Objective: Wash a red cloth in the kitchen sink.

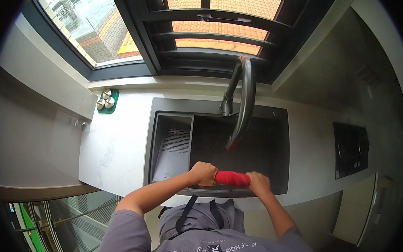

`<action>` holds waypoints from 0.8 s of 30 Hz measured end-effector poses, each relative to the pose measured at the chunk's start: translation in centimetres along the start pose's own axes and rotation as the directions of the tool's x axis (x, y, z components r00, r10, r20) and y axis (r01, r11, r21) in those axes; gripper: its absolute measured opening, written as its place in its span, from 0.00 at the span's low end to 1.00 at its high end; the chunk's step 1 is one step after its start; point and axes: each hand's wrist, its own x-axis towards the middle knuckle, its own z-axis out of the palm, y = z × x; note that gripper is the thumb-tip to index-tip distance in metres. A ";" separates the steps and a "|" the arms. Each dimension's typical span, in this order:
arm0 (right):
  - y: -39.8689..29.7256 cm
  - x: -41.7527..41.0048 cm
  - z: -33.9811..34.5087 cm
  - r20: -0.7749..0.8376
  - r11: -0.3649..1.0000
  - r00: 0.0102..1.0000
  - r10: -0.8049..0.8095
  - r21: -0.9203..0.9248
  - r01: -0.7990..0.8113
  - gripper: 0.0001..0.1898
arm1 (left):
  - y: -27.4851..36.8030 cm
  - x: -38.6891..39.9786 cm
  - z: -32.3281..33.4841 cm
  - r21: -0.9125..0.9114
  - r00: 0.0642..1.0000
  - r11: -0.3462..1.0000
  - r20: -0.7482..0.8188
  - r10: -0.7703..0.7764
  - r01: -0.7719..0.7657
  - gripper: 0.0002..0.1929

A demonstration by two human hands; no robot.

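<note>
A red cloth (232, 179), twisted into a tight roll, stretches between my two fists over the front part of a dark kitchen sink (223, 193). My left hand (204, 173) grips one end, its forearm crossing the sink's near left corner. The other end is held in my right hand (259, 183), near the sink's front right. Beyond the cloth, a curved metal faucet (246, 99) arches over the basin. A grey perforated drain tray (174, 141) sits in the sink's left side.
Several small metal-lidded jars (108, 100) stand on a green tray (112, 110) at the back left of the white countertop (119, 141). A black cooktop (351, 149) lies to the right. At lower right a cabinet door (355, 210) stands ajar. A barred window (216, 31) is behind the faucet.
</note>
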 end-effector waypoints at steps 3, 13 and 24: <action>-0.2 3.3 0.5 -0.220 0.997 0.973 -0.076 -0.012 0.075 0.01 | 1.1 -0.6 0.8 -0.367 0.997 0.929 0.079 -0.012 0.040 0.19; -1.2 8.1 0.0 -0.609 0.983 0.793 -0.024 0.132 0.131 0.04 | 5.1 1.3 3.6 -0.933 0.960 -0.252 0.216 0.181 0.257 0.10; -2.8 8.9 1.6 -0.712 0.892 0.643 0.283 0.441 0.095 0.16 | 7.7 0.9 3.5 -0.910 0.870 -0.321 0.081 0.486 0.264 0.24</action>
